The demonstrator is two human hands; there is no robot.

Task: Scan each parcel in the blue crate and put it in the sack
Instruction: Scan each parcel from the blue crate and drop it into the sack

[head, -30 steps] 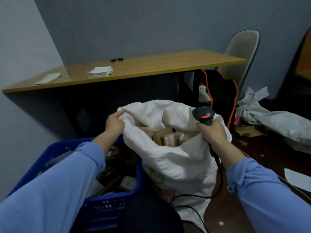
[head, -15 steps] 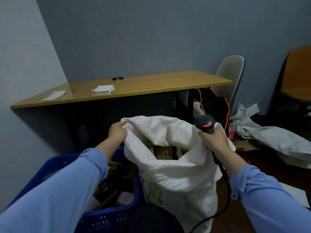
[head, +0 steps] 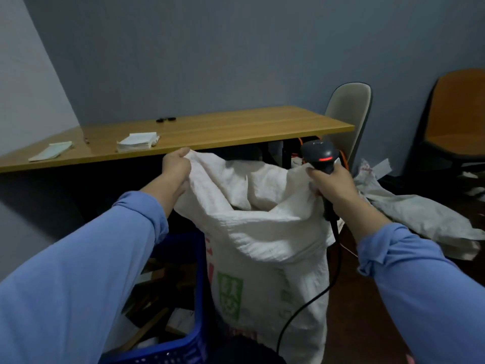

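A white woven sack (head: 265, 240) with green and red print stands upright in the middle, its mouth pulled high. My left hand (head: 176, 167) grips the sack's rim on the left. My right hand (head: 331, 183) holds a black barcode scanner (head: 319, 155) with a red light, and pinches the sack's right rim with it. The scanner's cable (head: 312, 298) hangs down the sack's front. The blue crate (head: 194, 306) sits low on the left, with brown parcels (head: 157, 311) dimly seen inside. The sack's contents are hidden by its front wall.
A wooden desk (head: 223, 130) stands behind the sack, with paper stacks (head: 137, 141) on it. A beige chair (head: 349, 111) and an orange chair (head: 456, 119) are at the right. Another crumpled white sack (head: 420, 216) lies on the dark floor at the right.
Both hands have lifted the sack's rim upward, so the sack stands taller. The parcels seen inside it earlier are now hidden behind the raised front wall.
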